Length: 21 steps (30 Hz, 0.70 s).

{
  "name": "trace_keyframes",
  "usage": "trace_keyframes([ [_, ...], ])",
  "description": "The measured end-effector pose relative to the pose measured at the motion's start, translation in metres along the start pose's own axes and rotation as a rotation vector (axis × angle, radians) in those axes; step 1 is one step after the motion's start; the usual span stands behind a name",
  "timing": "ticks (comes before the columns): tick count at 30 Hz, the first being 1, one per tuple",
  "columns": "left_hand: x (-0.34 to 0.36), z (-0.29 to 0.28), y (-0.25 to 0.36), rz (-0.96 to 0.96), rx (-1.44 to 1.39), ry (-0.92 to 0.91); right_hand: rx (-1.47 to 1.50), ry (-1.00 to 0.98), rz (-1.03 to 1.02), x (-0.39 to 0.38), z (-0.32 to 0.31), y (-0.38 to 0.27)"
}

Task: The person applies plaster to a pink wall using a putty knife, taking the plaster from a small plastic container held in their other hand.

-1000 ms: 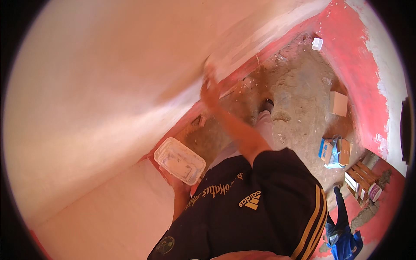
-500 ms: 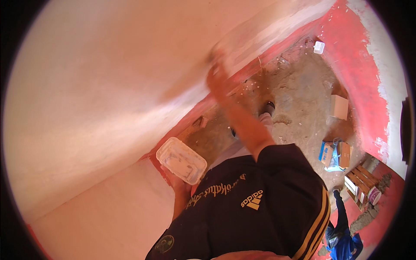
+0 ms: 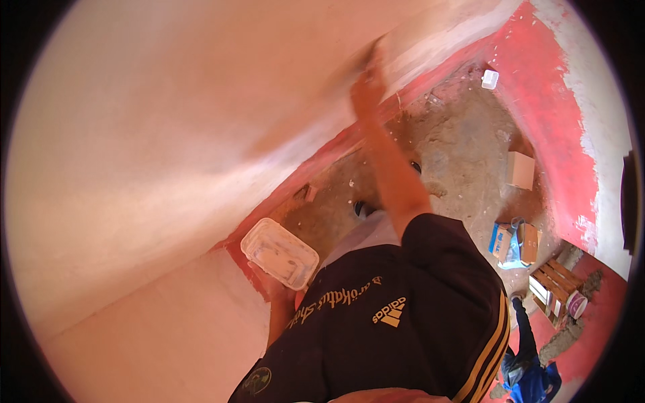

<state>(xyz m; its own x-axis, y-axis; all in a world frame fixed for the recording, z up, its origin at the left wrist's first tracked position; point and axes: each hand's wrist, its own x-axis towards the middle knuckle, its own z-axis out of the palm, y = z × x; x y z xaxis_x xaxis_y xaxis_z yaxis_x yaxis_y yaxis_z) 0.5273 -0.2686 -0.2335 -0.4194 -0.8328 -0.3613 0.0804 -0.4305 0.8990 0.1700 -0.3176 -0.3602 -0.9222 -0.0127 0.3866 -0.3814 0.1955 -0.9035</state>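
Observation:
A pale rectangular plastic tub [image 3: 282,254], smeared inside with whitish residue, is held by my left hand [image 3: 283,297] near the wall corner. Most of that hand's fingers are hidden under the tub. My right arm reaches forward, and my right hand [image 3: 368,91] is closed close against the wall [image 3: 201,101]. From it a thin dark tool [image 3: 371,55] sticks out along the plaster, too blurred for its kind to show. The wall has a pale, pinkish, smooth-looking surface above a red band at its foot.
On the dirty floor [image 3: 463,141] lie a white container [image 3: 490,79], a cardboard box [image 3: 520,170] and more boxes with a blue bag [image 3: 513,250]. A wooden crate [image 3: 554,282] and a white bucket [image 3: 576,304] stand at right. Another person in blue [image 3: 534,379] is at lower right.
My right hand has moved up and to the right along the wall with the tool. The tub in my left hand has hardly moved.

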Motion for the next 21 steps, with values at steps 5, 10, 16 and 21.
trace_keyframes([
  [5, 0.006, 0.001, -0.001, -0.186, -0.275, 0.134, 0.249, -0.232, -0.103, -0.116, 0.019, -0.054],
  [10, 0.002, -0.008, -0.002, -0.131, -0.257, 0.075, 0.44, -0.494, 0.196, -0.133, -0.035, 0.028],
  [16, -0.005, -0.01, -0.007, -0.188, -0.284, 0.165, 0.359, 0.168, 0.503, 0.071, -0.048, 0.055],
  [21, -0.001, 0.007, -0.001, -0.041, -0.099, 0.1, 0.182, 0.034, 0.237, 0.002, 0.026, 0.052],
])
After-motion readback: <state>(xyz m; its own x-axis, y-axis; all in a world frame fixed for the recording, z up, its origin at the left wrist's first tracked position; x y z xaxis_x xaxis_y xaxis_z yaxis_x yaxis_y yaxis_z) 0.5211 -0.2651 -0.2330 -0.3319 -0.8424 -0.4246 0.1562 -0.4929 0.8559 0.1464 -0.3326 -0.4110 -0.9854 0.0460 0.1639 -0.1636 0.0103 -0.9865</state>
